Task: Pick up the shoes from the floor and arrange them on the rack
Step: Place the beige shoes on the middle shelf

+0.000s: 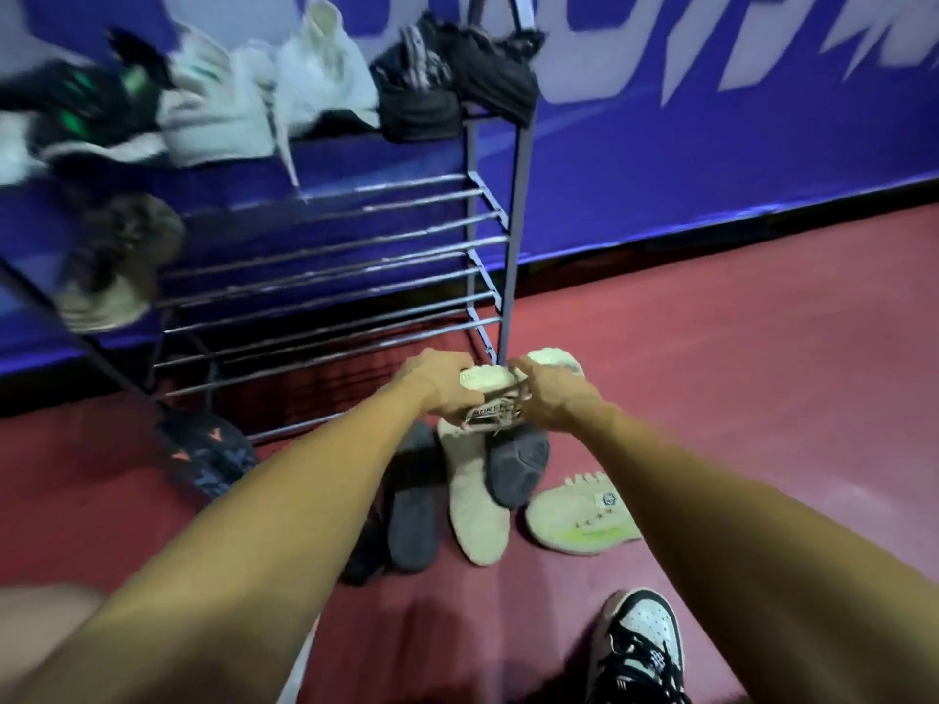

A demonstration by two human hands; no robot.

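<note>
My left hand (441, 383) and my right hand (551, 398) both grip a cream sneaker (490, 398) just above the floor, in front of the lower right corner of the metal shoe rack (355, 256). A second cream sneaker (556, 360) shows behind my right hand. Under my hands lie a cream shoe sole-up (475, 505), a grey slide (412, 520), a grey shoe (515, 467) and a white-and-lime sneaker (579, 515). The rack's top shelf holds a black-green shoe (86, 114), white sneakers (269, 88) and black shoes (452, 83).
A brown shoe (114, 261) sits on a middle shelf at the left. A dark blue shoe with orange marks (206, 457) lies by the rack's foot. My black-and-white sneaker (637, 647) stands on the red floor (737, 373). A blue banner wall (711, 144) runs behind.
</note>
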